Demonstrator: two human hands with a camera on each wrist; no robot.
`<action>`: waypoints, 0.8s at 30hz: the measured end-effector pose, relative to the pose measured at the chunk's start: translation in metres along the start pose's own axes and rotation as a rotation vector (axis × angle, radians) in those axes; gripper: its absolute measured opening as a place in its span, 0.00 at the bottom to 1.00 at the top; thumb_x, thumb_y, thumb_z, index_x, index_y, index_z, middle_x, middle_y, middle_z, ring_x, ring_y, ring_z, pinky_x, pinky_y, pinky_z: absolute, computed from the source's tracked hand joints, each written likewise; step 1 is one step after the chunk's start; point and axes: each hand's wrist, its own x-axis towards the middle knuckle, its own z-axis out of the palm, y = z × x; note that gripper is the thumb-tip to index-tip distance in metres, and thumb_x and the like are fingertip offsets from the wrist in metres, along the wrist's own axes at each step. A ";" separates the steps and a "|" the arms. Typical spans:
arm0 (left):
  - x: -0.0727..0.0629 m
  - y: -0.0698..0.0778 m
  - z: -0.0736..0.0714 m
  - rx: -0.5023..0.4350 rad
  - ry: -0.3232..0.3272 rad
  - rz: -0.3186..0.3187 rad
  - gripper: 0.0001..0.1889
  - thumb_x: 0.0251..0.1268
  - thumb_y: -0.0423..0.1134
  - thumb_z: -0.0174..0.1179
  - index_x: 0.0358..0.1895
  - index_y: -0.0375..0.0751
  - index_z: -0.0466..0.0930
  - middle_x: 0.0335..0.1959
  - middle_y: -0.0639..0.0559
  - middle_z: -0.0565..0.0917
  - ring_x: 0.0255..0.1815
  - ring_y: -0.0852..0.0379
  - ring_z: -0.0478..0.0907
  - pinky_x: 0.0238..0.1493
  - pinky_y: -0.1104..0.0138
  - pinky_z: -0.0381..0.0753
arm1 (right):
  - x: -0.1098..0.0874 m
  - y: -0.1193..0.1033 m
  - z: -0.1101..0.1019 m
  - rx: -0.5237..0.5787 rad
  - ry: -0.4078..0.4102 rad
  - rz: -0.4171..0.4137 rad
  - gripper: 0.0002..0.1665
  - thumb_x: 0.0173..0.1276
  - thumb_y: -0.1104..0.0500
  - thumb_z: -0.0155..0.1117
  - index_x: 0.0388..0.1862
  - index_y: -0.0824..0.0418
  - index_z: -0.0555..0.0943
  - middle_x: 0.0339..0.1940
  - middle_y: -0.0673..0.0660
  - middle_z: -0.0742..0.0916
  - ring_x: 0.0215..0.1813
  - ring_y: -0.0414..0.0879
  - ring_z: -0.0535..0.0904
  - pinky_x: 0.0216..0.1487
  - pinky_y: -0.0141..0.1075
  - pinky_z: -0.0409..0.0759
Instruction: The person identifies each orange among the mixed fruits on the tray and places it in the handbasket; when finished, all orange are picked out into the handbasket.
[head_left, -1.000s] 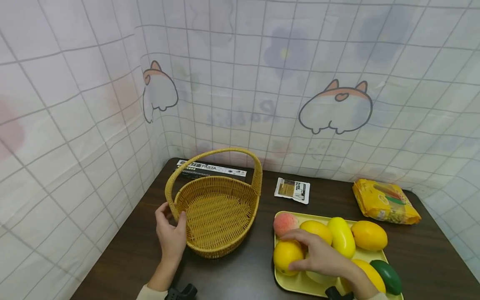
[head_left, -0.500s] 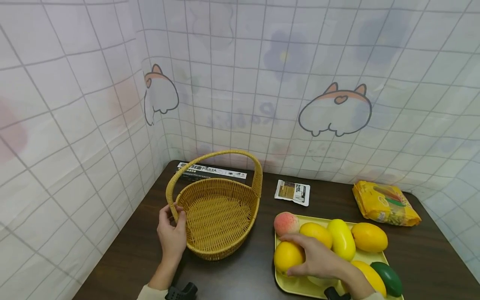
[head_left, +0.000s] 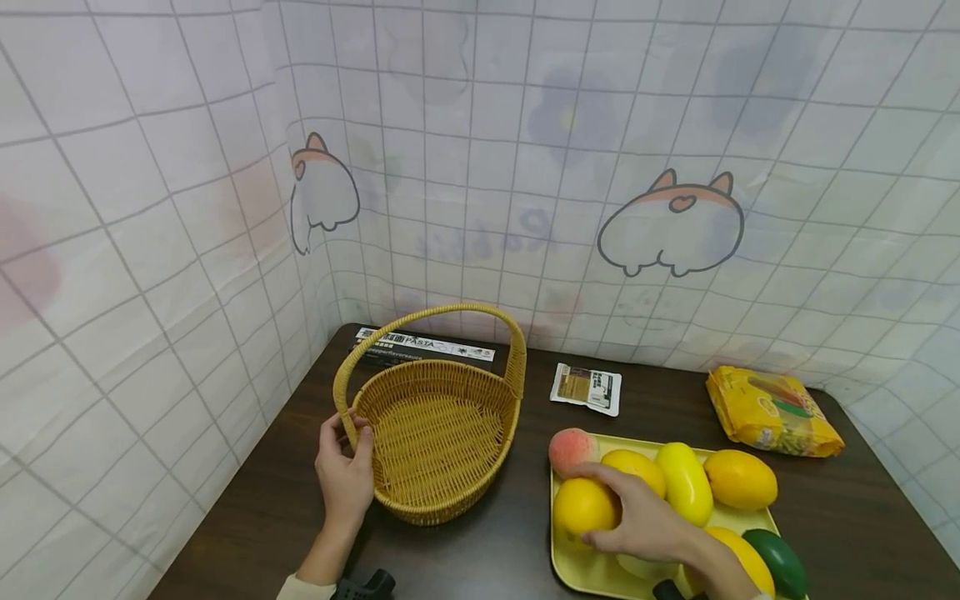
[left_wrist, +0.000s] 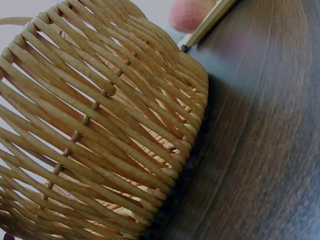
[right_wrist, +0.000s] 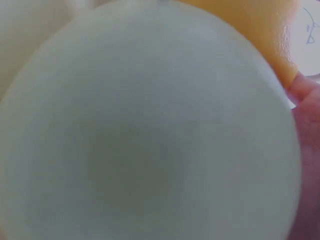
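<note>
My left hand [head_left: 345, 472] grips the side of a wicker basket [head_left: 438, 450] at the foot of its tall handle, thumb on the inside. The basket's woven wall [left_wrist: 100, 115] fills much of the left wrist view. With thumb and fingers my right hand [head_left: 641, 518] holds an orange [head_left: 583, 508] at the left of a yellow tray [head_left: 567, 572]. In the right wrist view a pale green round fruit [right_wrist: 145, 130] hides most of the hand, and the orange [right_wrist: 260, 30] shows behind it. A peach [head_left: 573, 451] lies just beyond the orange.
The tray also bears a lemon [head_left: 633, 472], a long yellow fruit [head_left: 686, 485], a mango [head_left: 741, 479] and a dark green fruit [head_left: 777, 562]. Behind stand a pasta box [head_left: 431, 344], a small packet [head_left: 587, 388] and a yellow bag [head_left: 774, 412], near the curtained wall.
My right hand has closed its hold on the orange and raised it slightly, shifting it a little to the right. The left hand keeps its grip on the basket.
</note>
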 end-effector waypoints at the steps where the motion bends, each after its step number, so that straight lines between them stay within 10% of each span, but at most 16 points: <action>1: 0.000 0.000 0.000 -0.001 0.001 0.001 0.15 0.66 0.24 0.57 0.55 0.25 0.73 0.42 0.36 0.81 0.41 0.62 0.74 0.41 0.76 0.72 | 0.000 0.000 -0.001 0.017 0.008 0.014 0.42 0.53 0.50 0.77 0.67 0.51 0.72 0.60 0.44 0.79 0.48 0.39 0.76 0.50 0.37 0.76; 18: 0.002 -0.005 -0.003 0.012 -0.001 0.056 0.16 0.64 0.21 0.58 0.55 0.26 0.74 0.41 0.37 0.81 0.41 0.63 0.75 0.37 0.79 0.72 | 0.028 -0.037 0.015 0.371 0.249 -0.077 0.41 0.59 0.59 0.75 0.69 0.47 0.69 0.68 0.52 0.73 0.56 0.49 0.77 0.51 0.38 0.80; 24: 0.001 -0.035 -0.001 0.009 -0.005 0.049 0.17 0.66 0.24 0.59 0.57 0.29 0.74 0.43 0.41 0.82 0.42 0.65 0.75 0.38 0.77 0.74 | 0.049 -0.053 0.025 0.481 0.236 -0.123 0.41 0.59 0.64 0.73 0.70 0.47 0.67 0.68 0.56 0.72 0.55 0.58 0.76 0.48 0.39 0.82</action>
